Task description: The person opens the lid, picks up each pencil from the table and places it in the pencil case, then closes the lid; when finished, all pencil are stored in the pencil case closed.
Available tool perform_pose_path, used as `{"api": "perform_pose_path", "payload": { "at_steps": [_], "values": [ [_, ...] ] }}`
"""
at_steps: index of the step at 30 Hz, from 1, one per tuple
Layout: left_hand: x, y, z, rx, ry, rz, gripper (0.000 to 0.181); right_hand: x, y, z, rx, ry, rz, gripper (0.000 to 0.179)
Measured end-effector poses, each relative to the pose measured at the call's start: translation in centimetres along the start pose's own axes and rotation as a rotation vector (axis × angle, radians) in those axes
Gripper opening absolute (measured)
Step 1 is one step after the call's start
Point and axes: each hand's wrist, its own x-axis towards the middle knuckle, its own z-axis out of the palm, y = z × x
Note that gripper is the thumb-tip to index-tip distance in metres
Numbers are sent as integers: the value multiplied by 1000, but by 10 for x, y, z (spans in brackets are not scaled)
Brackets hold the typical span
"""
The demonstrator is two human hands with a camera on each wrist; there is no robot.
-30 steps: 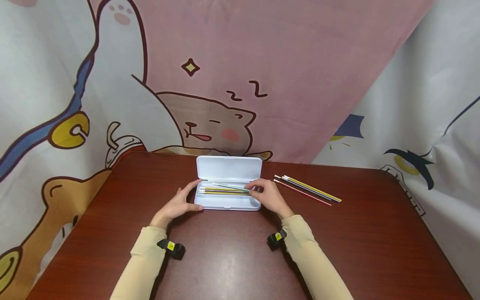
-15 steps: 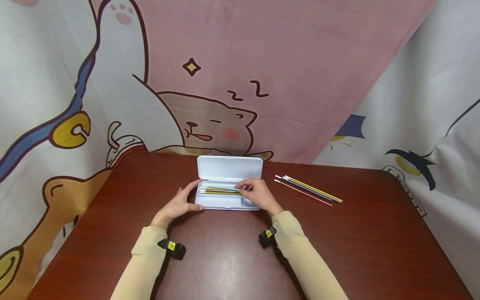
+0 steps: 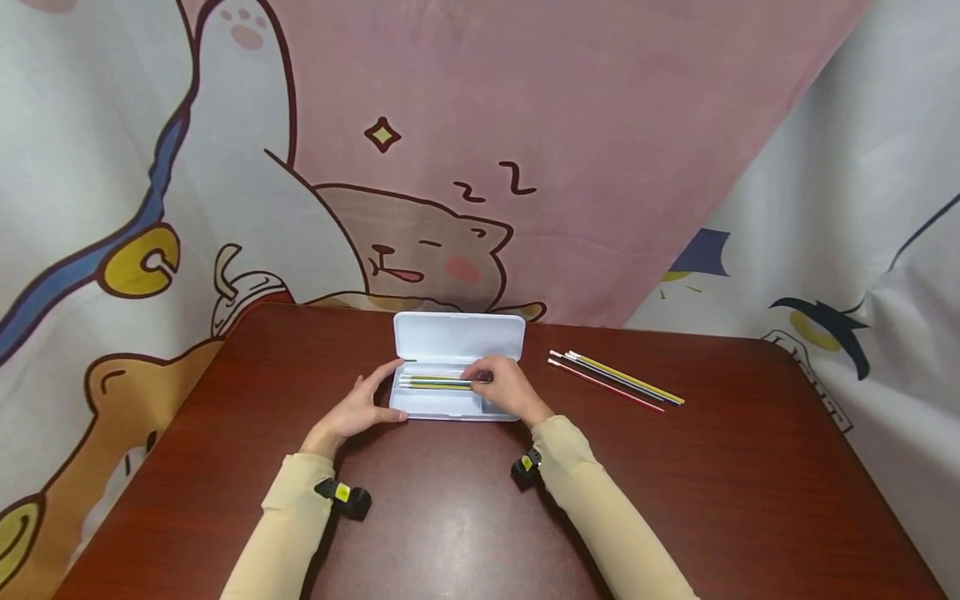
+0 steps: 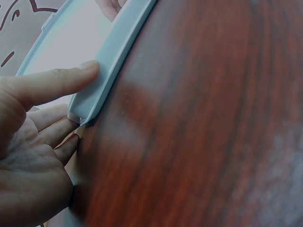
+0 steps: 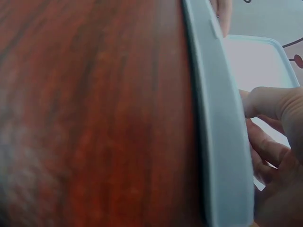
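A white pencil case [image 3: 435, 407] lies with its lid raised, and several striped pencils [image 3: 431, 382] lie lengthwise in its back compartment. My left hand [image 3: 358, 410] holds the case's left end. In the left wrist view, its thumb [image 4: 71, 82] presses on the front wall while the fingers lie around the corner. My right hand [image 3: 504, 388] reaches into the right half of the case, with thumb and fingertips pinching a light-coloured pencil among the others. The case's front wall [image 5: 220, 118] hides those fingertips in the right wrist view.
Several more pencils [image 3: 615, 379], yellow, black and red, lie slanted on the brown wooden table [image 3: 450, 517] to the right of the case. Behind the table's back edge hangs a cartoon-printed cloth [image 3: 585, 167]. A small black camera sits on each wrist.
My right hand has moved left and lower into the case, bringing the light-blue pencil down from a slant to lie along the others. The left hand has stayed in place.
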Motion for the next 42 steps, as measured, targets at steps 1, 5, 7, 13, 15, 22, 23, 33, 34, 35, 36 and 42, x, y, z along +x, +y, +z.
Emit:
{"api": "perform_pose_path", "payload": {
  "at_steps": [1, 5, 7, 13, 15, 22, 23, 33, 34, 35, 36, 42],
  "values": [
    [0, 0, 0, 2, 0, -1, 89, 0, 0, 0, 0, 0, 2, 16],
    [2, 1, 0, 8, -2, 0, 88, -1, 1, 1, -8, 16, -3, 16],
    [1, 1, 0, 4, -5, -5, 88, -3, 1, 0, -9, 27, -8, 16],
    [-3, -2, 2, -3, -11, -41, 88, -15, 1, -6, -8, 68, -17, 15],
    [-4, -3, 2, -2, -15, -31, 88, -20, 1, -10, -4, 83, -25, 15],
    [-4, -2, 2, 21, -32, 39, 86, -39, 10, -32, -17, 121, 3, 16],
    [-4, -2, 2, 21, -34, 40, 86, -42, 12, -35, -22, 126, 16, 16],
    [-8, -3, 2, 5, -29, 37, 87, -76, 28, -66, -18, 121, 144, 18],
    [-8, -3, 2, 3, -28, 39, 87, -79, 31, -69, -21, 124, 144, 18],
    [-8, -3, 3, 0, -25, 34, 87, -82, 34, -72, -25, 130, 144, 19],
    [-8, -2, 3, -2, -22, 31, 87, -85, 37, -75, -32, 133, 146, 18],
    [-6, 2, 3, -8, -20, 14, 87, -100, 52, -94, -84, 157, 168, 18]
  ]
}}
